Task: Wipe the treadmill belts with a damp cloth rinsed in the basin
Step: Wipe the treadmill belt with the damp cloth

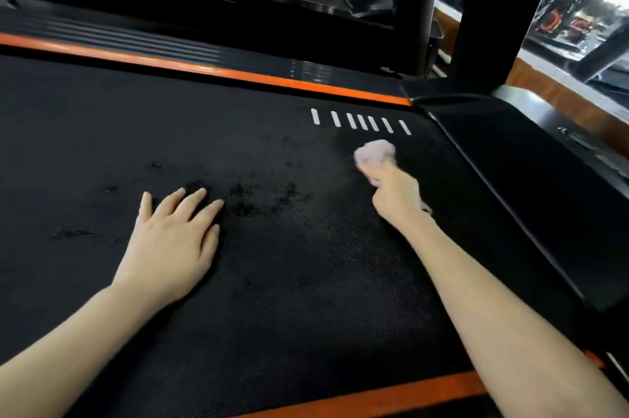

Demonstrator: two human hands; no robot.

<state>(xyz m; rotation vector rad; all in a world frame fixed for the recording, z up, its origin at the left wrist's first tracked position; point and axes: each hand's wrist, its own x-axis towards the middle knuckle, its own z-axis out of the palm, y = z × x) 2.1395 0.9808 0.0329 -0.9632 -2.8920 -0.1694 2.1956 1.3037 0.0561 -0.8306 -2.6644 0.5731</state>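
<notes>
Leaning on the belt [272, 264], the left hand [173, 240] lies flat with fingers spread, seemingly for support, while the right hand's [396, 193] grip bunches the pink cloth [374, 153] against the belt beside white stripes [360, 121], pressing to scrub dark spots [245, 199].

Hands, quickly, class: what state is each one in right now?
Left hand: open, flat on the treadmill belt, holding nothing.
Right hand: closed on the pink cloth.
</notes>
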